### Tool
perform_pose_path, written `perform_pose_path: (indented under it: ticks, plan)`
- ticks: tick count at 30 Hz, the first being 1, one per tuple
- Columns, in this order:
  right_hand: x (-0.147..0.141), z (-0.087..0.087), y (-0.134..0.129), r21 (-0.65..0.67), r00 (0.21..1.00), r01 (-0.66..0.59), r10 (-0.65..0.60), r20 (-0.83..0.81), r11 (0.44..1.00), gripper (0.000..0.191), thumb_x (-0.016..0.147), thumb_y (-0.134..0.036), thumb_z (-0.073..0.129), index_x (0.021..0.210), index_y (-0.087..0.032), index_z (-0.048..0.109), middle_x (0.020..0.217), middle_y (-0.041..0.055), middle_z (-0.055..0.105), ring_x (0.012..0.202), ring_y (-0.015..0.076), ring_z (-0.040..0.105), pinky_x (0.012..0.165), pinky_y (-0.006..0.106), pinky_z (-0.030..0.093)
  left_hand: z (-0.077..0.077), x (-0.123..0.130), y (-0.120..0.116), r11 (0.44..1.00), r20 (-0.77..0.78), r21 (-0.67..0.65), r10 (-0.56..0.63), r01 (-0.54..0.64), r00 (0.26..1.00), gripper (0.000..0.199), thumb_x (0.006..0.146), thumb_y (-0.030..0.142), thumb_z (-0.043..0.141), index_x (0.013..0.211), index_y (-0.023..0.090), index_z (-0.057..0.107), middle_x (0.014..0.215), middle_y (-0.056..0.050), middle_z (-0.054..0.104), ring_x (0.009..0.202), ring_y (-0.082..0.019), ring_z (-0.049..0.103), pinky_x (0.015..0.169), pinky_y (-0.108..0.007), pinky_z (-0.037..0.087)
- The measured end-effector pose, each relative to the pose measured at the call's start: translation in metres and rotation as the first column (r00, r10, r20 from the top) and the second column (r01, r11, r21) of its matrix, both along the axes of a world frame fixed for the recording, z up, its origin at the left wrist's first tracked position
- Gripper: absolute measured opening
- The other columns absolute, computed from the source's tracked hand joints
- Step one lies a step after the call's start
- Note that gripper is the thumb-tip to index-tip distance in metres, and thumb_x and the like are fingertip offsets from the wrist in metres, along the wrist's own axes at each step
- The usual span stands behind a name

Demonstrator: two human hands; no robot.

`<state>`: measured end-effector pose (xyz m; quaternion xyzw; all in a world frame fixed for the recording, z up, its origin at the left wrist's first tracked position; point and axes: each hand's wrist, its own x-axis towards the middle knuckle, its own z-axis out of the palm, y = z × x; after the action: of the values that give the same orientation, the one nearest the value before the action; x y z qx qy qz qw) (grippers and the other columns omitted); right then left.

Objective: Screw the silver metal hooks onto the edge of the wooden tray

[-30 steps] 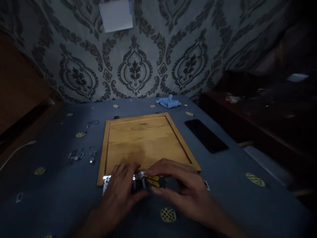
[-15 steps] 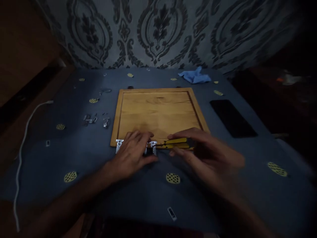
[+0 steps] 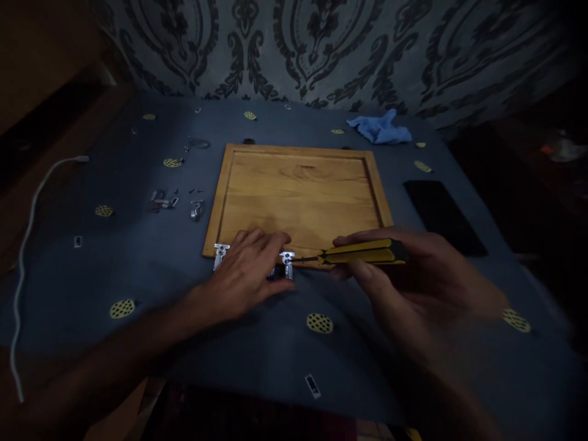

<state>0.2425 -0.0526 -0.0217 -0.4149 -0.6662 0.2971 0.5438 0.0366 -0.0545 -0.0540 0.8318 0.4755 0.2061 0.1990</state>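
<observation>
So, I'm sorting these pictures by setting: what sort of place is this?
Probably a room in a home, judging by the ornately patterned wall and the blue, yellow-printed cover spread under the wooden panel.

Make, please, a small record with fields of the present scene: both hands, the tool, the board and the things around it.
Left hand: over the near edge of the board, between two metal fittings
Right hand: holding a screwdriver
Screwdriver tip: at or very near the right fitting
Board: wooden, lying flat
Left of board: loose metal parts, white cable
Right of board: black slab
Far right corner: crumpled blue cloth
</observation>
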Motion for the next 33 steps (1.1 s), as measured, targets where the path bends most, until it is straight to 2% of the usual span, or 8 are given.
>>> perform_pose_path:
  ticks: [5, 11, 15, 19, 22, 25, 28, 33]
  plan:
    - [0.000, -0.001, 0.000, -0.022, 0.999, 0.003, -0.002, 0.047, 1.000, 0.023, 0.084, -0.020, 0.081, 0.104, -0.029, 0.074, 0.097, -0.0001, 0.078, 0.077, 0.0182, 0.076, 0.075, 0.036, 0.066, 0.001, 0.001, 0.000, 1.000, -0.017, -0.024, 0.014, -0.014, 1.000, 0.052, 0.086, 0.038, 0.082, 0.122, 0.021, 0.049, 0.113, -0.007, 0.068, 0.108, -0.029, 0.062, 0.091, -0.042, 0.048]
    - [-0.001, -0.002, 0.004, 0.050, 0.998, -0.046, 0.043, 0.055, 0.998, 0.016, 0.086, -0.026, 0.080, 0.099, -0.031, 0.072, 0.090, 0.0018, 0.077, 0.079, 0.0223, 0.075, 0.067, 0.038, 0.064, 0.002, 0.001, 0.001, 0.999, -0.005, -0.049, 0.009, -0.009, 1.000, 0.055, 0.086, 0.045, 0.080, 0.125, 0.020, 0.051, 0.112, -0.008, 0.069, 0.108, -0.030, 0.061, 0.092, -0.043, 0.047]
    - [-0.003, 0.002, 0.002, 0.033, 0.998, -0.018, 0.016, 0.065, 0.999, 0.020, 0.082, -0.021, 0.083, 0.096, -0.030, 0.071, 0.089, 0.0026, 0.077, 0.081, 0.0234, 0.075, 0.073, 0.041, 0.066, 0.001, 0.001, 0.001, 0.999, -0.008, -0.039, 0.006, -0.006, 1.000, 0.055, 0.086, 0.044, 0.080, 0.125, 0.017, 0.051, 0.114, -0.009, 0.069, 0.109, -0.031, 0.061, 0.092, -0.043, 0.046]
    - [0.000, 0.001, 0.003, 0.021, 0.994, -0.110, 0.110, 0.019, 0.994, 0.028, 0.083, -0.021, 0.082, 0.108, -0.029, 0.073, 0.096, 0.0032, 0.077, 0.084, 0.0230, 0.076, 0.072, 0.039, 0.067, 0.002, 0.002, 0.002, 0.999, -0.018, -0.043, 0.009, -0.009, 1.000, 0.056, 0.086, 0.043, 0.080, 0.126, 0.018, 0.050, 0.116, -0.009, 0.069, 0.110, -0.031, 0.061, 0.093, -0.044, 0.046]
    - [0.004, 0.003, 0.003, -0.022, 0.983, -0.150, 0.152, 0.106, 0.988, 0.031, 0.089, -0.020, 0.077, 0.117, -0.031, 0.073, 0.105, 0.0030, 0.078, 0.089, 0.0228, 0.076, 0.072, 0.039, 0.065, 0.003, 0.003, 0.002, 0.997, -0.022, -0.074, 0.016, -0.017, 1.000, 0.055, 0.086, 0.044, 0.080, 0.126, 0.020, 0.051, 0.117, -0.009, 0.068, 0.111, -0.032, 0.060, 0.093, -0.044, 0.046]
    - [0.003, 0.008, 0.001, -0.016, 0.978, -0.123, 0.124, 0.167, 0.992, 0.022, 0.088, -0.020, 0.077, 0.108, -0.031, 0.074, 0.099, 0.0026, 0.079, 0.088, 0.0236, 0.075, 0.067, 0.039, 0.062, 0.002, 0.003, 0.002, 0.997, -0.019, -0.079, 0.014, -0.015, 1.000, 0.054, 0.086, 0.044, 0.080, 0.125, 0.019, 0.051, 0.114, -0.008, 0.068, 0.110, -0.031, 0.060, 0.093, -0.044, 0.046]
    - [0.001, 0.010, 0.001, 0.030, 0.982, -0.123, 0.117, 0.148, 0.992, 0.020, 0.084, -0.020, 0.081, 0.099, -0.030, 0.072, 0.092, 0.0028, 0.079, 0.086, 0.0247, 0.075, 0.069, 0.040, 0.063, 0.001, 0.002, 0.001, 0.999, -0.014, -0.050, 0.012, -0.013, 1.000, 0.055, 0.085, 0.046, 0.080, 0.125, 0.020, 0.051, 0.115, -0.008, 0.067, 0.110, -0.031, 0.060, 0.093, -0.044, 0.046]
    - [0.003, 0.003, 0.005, 0.075, 0.986, -0.144, 0.137, 0.094, 0.987, 0.022, 0.084, -0.025, 0.081, 0.104, -0.031, 0.073, 0.090, 0.0034, 0.079, 0.079, 0.0246, 0.076, 0.067, 0.040, 0.066, -0.001, 0.001, 0.000, 0.999, -0.009, -0.032, 0.013, -0.013, 1.000, 0.055, 0.086, 0.046, 0.080, 0.125, 0.020, 0.050, 0.115, -0.008, 0.068, 0.110, -0.031, 0.061, 0.092, -0.043, 0.046]
